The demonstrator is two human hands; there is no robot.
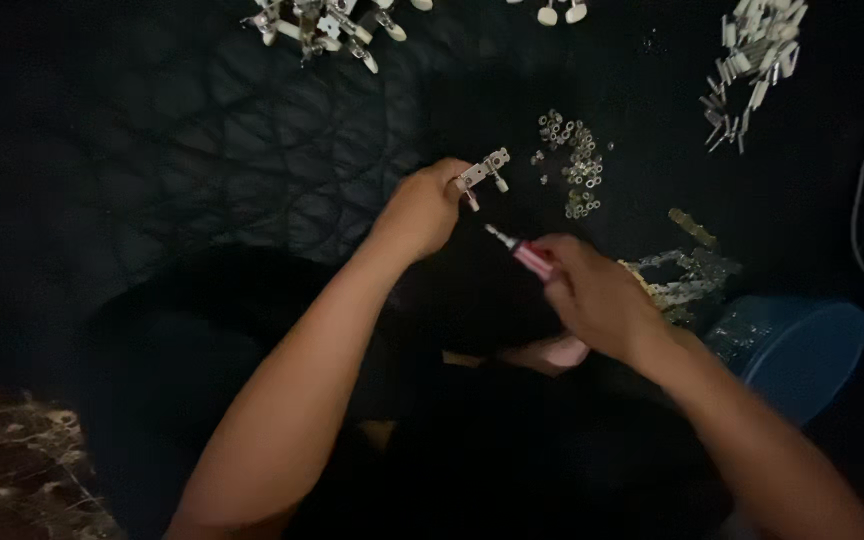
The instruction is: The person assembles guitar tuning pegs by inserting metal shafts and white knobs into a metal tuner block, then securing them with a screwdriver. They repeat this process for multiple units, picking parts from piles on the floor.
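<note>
Two bare hands meet near the middle of the frame over a dark cloth [152, 150], with a blue tub [802, 350] at the lower right. The left hand [420, 210] has its grip clamped on a small metal bracket [482, 175], just left of a scatter of small washers [577, 165]. The right hand [597, 295], lower and to the right, grips a red-handled screwdriver [524, 252] whose tip points up-left toward the bracket without touching it.
</note>
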